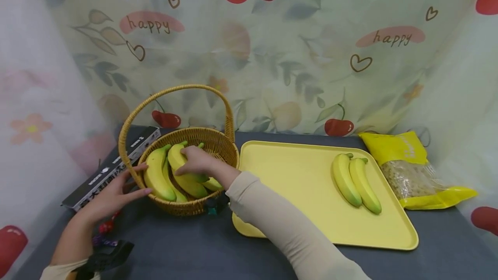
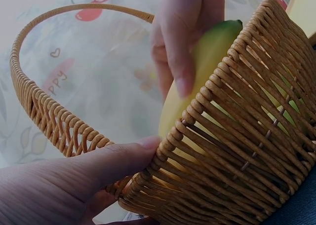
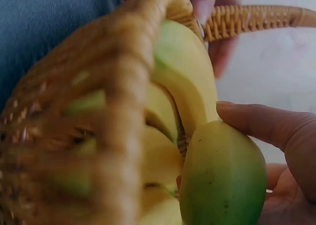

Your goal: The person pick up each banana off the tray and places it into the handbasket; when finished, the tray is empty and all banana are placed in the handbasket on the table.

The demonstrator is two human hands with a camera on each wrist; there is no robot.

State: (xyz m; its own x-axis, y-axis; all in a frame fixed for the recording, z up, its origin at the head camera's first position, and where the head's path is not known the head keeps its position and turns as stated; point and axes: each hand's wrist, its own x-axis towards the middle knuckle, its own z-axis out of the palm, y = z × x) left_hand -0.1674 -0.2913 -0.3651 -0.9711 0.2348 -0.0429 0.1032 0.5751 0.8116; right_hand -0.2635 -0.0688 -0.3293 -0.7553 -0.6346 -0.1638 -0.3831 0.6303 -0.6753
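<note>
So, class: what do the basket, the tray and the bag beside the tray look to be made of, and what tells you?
Basket: woven wicker or rattan, tan and matte; interlaced strands show in the left wrist view. Tray: probably plastic, pale yellow, smooth, with a moulded raised rim. Bag: thin plastic film, glossy yellow with a clear window, creased and glinting.

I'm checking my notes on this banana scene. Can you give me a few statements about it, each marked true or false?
1. The right hand grips a banana in the basket. True.
2. The tray holds four bananas. False: two bananas lie on it.
3. The left hand touches the basket's rim. True.
4. The yellow bag lies on the tray. False: it lies beside the tray, on the table.
</note>
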